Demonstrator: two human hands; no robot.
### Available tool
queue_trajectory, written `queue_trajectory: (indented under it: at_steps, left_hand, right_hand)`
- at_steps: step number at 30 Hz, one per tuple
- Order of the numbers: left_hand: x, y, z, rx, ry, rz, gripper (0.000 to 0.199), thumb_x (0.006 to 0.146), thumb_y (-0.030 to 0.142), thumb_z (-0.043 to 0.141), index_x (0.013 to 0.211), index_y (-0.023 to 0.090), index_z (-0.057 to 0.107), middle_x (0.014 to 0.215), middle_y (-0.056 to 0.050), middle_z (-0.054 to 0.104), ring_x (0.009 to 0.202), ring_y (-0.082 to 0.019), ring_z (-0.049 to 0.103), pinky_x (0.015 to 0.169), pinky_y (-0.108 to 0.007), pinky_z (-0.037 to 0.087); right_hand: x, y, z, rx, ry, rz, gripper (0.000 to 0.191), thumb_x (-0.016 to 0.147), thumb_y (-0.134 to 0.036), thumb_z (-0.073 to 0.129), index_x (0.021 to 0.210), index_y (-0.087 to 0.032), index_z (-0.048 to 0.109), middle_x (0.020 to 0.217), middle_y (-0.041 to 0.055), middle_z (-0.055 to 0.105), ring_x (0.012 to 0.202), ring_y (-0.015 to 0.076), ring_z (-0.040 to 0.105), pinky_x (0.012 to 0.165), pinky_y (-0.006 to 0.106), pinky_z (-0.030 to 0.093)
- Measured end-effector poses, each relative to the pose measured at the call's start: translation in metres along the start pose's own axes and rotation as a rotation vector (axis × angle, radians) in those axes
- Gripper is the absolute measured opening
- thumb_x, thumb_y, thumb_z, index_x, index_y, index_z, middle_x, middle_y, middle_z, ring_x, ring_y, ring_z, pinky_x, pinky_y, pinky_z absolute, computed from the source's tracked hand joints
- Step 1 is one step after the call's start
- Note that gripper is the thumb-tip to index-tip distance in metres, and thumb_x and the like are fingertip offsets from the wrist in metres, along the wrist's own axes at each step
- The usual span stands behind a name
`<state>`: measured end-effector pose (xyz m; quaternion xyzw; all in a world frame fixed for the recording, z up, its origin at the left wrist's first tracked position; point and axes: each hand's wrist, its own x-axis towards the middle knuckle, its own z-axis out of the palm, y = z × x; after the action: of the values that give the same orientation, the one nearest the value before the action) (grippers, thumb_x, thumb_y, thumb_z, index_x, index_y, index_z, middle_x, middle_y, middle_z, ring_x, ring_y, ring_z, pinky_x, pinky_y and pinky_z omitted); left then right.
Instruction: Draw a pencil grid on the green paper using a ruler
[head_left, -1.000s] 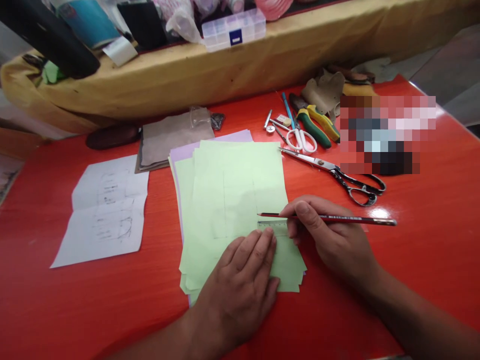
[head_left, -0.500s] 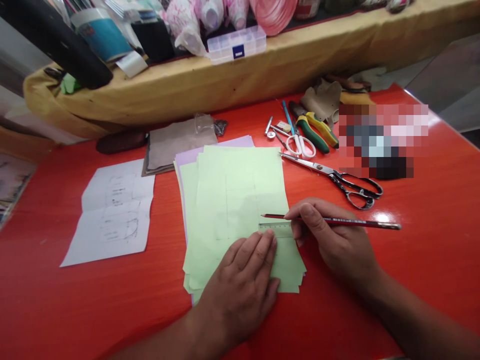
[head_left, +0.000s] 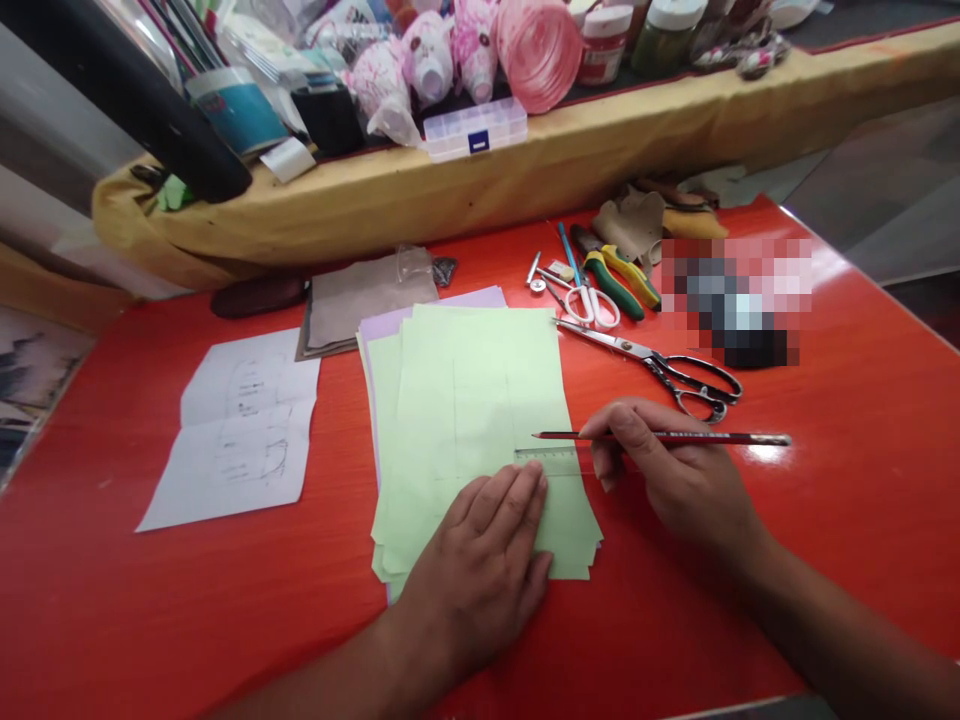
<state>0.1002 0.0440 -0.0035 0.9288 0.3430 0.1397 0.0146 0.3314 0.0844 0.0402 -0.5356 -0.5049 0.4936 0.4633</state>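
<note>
My left hand (head_left: 480, 555) lies flat, fingers stretched, on a stack of light green paper (head_left: 420, 400). Its fingertips press the edge of a small clear ruler (head_left: 546, 455), which extends to the right across the sheet. Faint pencil lines form part of a rectangle on the top sheet. In my right hand (head_left: 660, 465) a dark red pencil (head_left: 720, 438) is gripped almost level, its tip pointing left just above the ruler. Whether the tip touches the paper I cannot tell. A lilac sheet (head_left: 480, 298) shows beneath the green ones.
Large scissors (head_left: 637, 350), white-handled scissors (head_left: 592, 305) and green-yellow pliers (head_left: 615, 275) lie beyond my right hand. A white sheet with sketches (head_left: 240, 430) is at left, near grey-brown leather pieces (head_left: 360, 300). A cloth-covered shelf (head_left: 450, 190) with jars runs along the back.
The view has tilted up slightly, showing more of the shelf. My right hand and the pencil tip have shifted slightly to the right; my left hand stays on the paper.
</note>
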Motion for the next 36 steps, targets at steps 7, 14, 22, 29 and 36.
queue_trajectory:
  at_steps: [7, 14, 22, 29, 36]
  left_hand:
    - [0.001, 0.000, 0.000, -0.001, 0.005, 0.004, 0.051, 0.111, 0.029, 0.040, 0.154, 0.003, 0.051, 0.161, -0.015, 0.055, 0.143, -0.029, 0.050, 0.119, -0.044, 0.039]
    - [0.001, 0.000, -0.001, 0.012, 0.008, 0.004, 0.051, 0.111, 0.029, 0.041, 0.154, 0.003, 0.052, 0.161, -0.014, 0.055, 0.143, -0.029, 0.051, 0.118, -0.044, 0.040]
    - [-0.001, 0.001, 0.000, 0.007, -0.009, -0.005, 0.053, 0.110, 0.030, 0.043, 0.155, 0.004, 0.050, 0.162, -0.015, 0.054, 0.143, -0.029, 0.051, 0.118, -0.045, 0.043]
    - [0.000, 0.000, -0.001, 0.003, -0.016, 0.001, 0.053, 0.110, 0.029, 0.043, 0.155, 0.003, 0.050, 0.163, -0.015, 0.054, 0.144, -0.029, 0.050, 0.118, -0.045, 0.043]
    - [0.001, 0.000, -0.001, 0.008, -0.016, 0.003, 0.052, 0.110, 0.029, 0.043, 0.155, 0.003, 0.050, 0.162, -0.014, 0.055, 0.143, -0.029, 0.051, 0.119, -0.045, 0.042]
  right_hand:
    - [0.003, -0.005, -0.006, -0.013, 0.001, -0.021, 0.044, 0.102, -0.061, 0.066, 0.083, -0.022, 0.075, 0.061, -0.0014, 0.067, 0.052, 0.0110, 0.062, 0.051, 0.022, 0.051]
    - [-0.001, 0.011, -0.005, -0.078, 0.053, -0.027, 0.050, 0.106, -0.062, 0.059, 0.080, -0.022, 0.073, 0.055, -0.0020, 0.062, 0.051, 0.0124, 0.058, 0.054, 0.025, 0.048]
    - [-0.003, 0.012, -0.012, -0.090, 0.108, -0.050, 0.050, 0.105, -0.064, 0.059, 0.080, -0.023, 0.072, 0.055, -0.0026, 0.060, 0.050, 0.0128, 0.057, 0.052, 0.025, 0.047]
    - [-0.002, 0.014, -0.009, -0.097, 0.086, -0.029, 0.051, 0.105, -0.065, 0.059, 0.080, -0.023, 0.072, 0.054, -0.0029, 0.060, 0.050, 0.0127, 0.057, 0.051, 0.026, 0.047]
    - [-0.004, 0.012, -0.008, -0.094, 0.071, -0.009, 0.050, 0.104, -0.066, 0.059, 0.079, -0.024, 0.071, 0.055, -0.0024, 0.060, 0.051, 0.0142, 0.056, 0.052, 0.028, 0.047]
